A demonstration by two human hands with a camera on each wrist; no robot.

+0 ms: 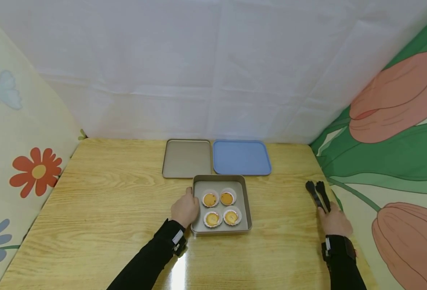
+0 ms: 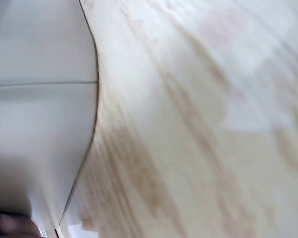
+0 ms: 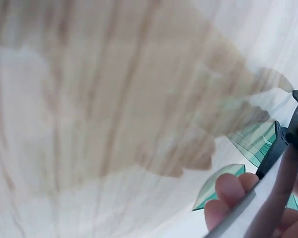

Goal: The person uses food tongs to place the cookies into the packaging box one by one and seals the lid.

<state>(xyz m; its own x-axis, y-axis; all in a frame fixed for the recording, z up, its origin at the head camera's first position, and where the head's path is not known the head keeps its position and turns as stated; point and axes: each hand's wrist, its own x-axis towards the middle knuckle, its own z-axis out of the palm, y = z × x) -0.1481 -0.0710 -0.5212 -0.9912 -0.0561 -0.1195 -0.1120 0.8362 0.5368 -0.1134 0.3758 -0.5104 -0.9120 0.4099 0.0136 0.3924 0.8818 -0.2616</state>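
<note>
My left hand (image 1: 185,208) grips the left wall of a square metal baking pan (image 1: 248,205), thumb at the rim. Inside the pan sit several small round pastries in white paper cups; the back two look browner, such as this tart (image 1: 226,198), and the front two are paler yellow, like this one (image 1: 212,219). The pan's outer wall (image 2: 39,124) fills the left of the left wrist view. At the table's right edge my right hand (image 1: 335,223) holds tongs (image 1: 312,189) with black tips, slightly spread and pointing away. Fingers (image 3: 229,189) curl round their metal arm in the right wrist view.
A flat grey-brown tray (image 1: 186,159) lies behind the pan, beside a blue tray (image 1: 241,157). The wooden table (image 1: 108,209) meets a white cloth (image 1: 213,80) at the back and printed floral panels left and right (image 1: 380,193).
</note>
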